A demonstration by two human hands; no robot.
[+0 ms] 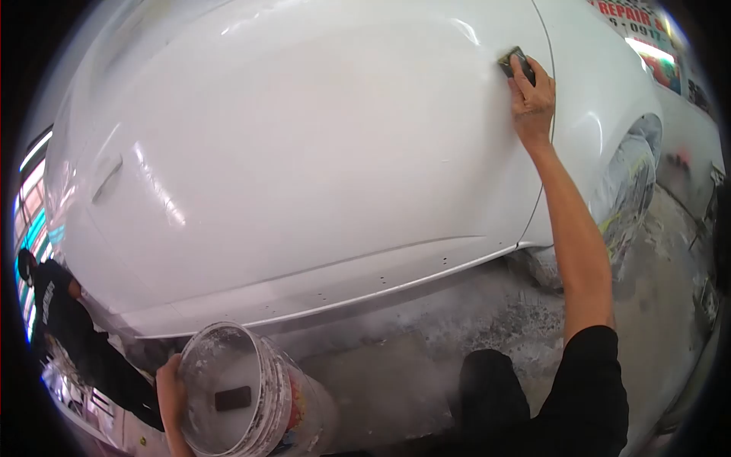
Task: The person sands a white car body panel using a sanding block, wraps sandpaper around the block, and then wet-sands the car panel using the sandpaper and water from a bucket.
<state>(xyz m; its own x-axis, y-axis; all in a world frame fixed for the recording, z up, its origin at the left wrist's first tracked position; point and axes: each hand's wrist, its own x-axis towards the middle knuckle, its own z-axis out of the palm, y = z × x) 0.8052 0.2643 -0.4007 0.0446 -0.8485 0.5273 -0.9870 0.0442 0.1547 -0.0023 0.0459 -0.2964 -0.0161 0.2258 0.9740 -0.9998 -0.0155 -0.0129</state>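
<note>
My right hand [533, 99] grips a dark sanding block [522, 67] and holds it against the white car door [320, 145], close to the door's right-hand seam. The arm is stretched far up and to the right. Low on the left, my left hand [172, 387] is closed on the rim of a white-smeared bucket [263, 388], its fingers partly hidden. Cloudy water stands in the bucket, with a dark rectangular block [233, 398] in it.
A plastic-covered wheel [628, 179] is at the right. Another person in black [76, 320] stands at the far left. The stained, wet-looking floor [426, 335] runs below the car sill [365, 293]. A printed sign [636, 27] hangs at upper right.
</note>
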